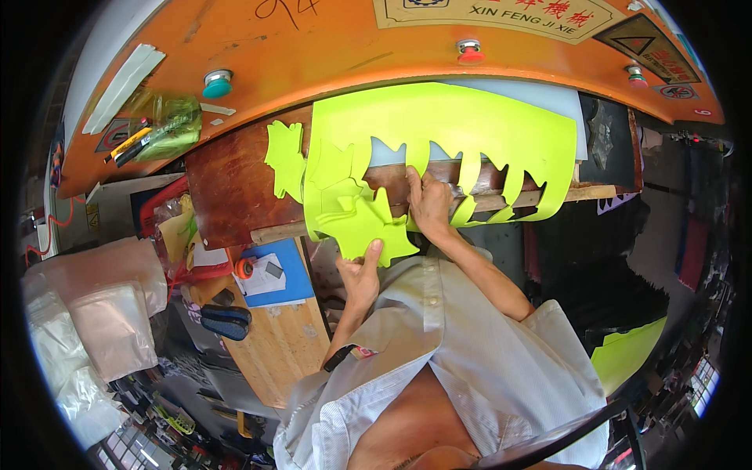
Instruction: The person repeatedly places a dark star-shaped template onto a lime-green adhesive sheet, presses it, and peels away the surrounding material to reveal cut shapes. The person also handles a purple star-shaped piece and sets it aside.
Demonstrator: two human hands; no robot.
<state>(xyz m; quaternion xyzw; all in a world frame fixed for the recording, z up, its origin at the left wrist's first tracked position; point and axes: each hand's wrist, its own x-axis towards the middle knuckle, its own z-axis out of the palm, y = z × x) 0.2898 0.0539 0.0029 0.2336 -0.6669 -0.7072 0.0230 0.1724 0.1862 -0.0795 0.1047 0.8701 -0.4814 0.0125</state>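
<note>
Left hand (362,270) gripped the lower edge of a stack of neon-yellow cut-out shapes (362,223), thumb up against the front piece, at the front edge of a dark reddish wooden work board (223,188) beneath the orange hood of a press machine (329,55). At the far left, clear plastic bags (110,321) lay heaped, and a low plywood table (282,345) carried a blue sheet (291,274) with white papers, a roll of orange tape (245,268) and a dark blue pad (225,321). On the hood, a clear bag (160,129) held pens or markers, beside a teal button (217,82) and, farther right, a red button (469,52). A large neon-yellow sheet (462,129), its lower edge cut into ragged tabs, lay across the board over a white cutting slab (517,90). Right hand (428,202) pressed flat on that sheet's cut edge, fingers spread, closed on nothing. Another yellow sheet (627,352) lay low at the right, in a dim, cluttered workshop.
</note>
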